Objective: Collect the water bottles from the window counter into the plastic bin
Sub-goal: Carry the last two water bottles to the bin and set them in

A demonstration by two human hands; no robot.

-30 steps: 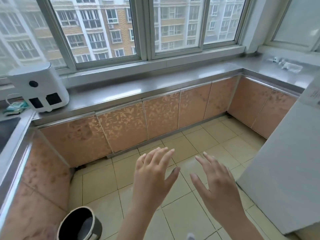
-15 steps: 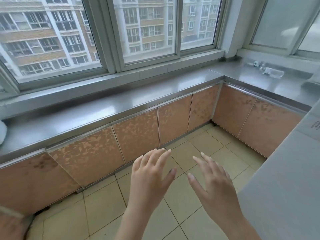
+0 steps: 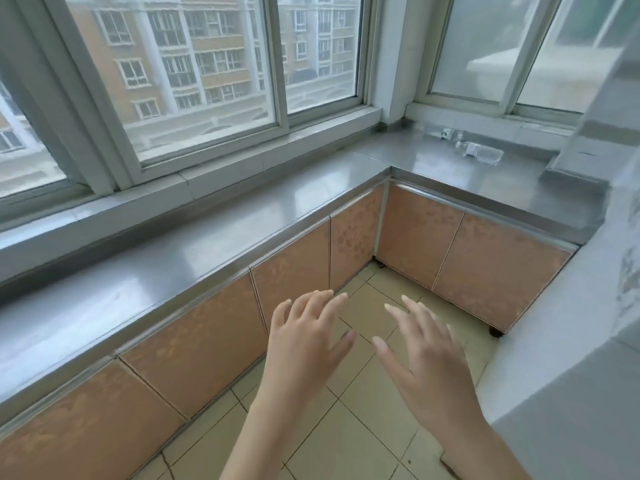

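A clear water bottle [image 3: 481, 152] lies on its side on the steel window counter [image 3: 433, 161] at the far right corner, with a small white item [image 3: 446, 134] just behind it. My left hand [image 3: 304, 344] and my right hand [image 3: 429, 362] hover side by side over the tiled floor, fingers spread, holding nothing. Both hands are well short of the bottle. No plastic bin is in view.
The steel counter [image 3: 194, 244] runs along the windows and turns the corner to the right, over orange patterned cabinet doors [image 3: 294, 268]. A tall grey-white appliance [image 3: 571, 358] fills the right side. Beige floor tiles [image 3: 353, 427] lie below my hands.
The view has swung right along the counter: the white appliance and the black bucket at left have left the frame, and the bottle in the corner is nearer. Both hands stay open, in front of me.
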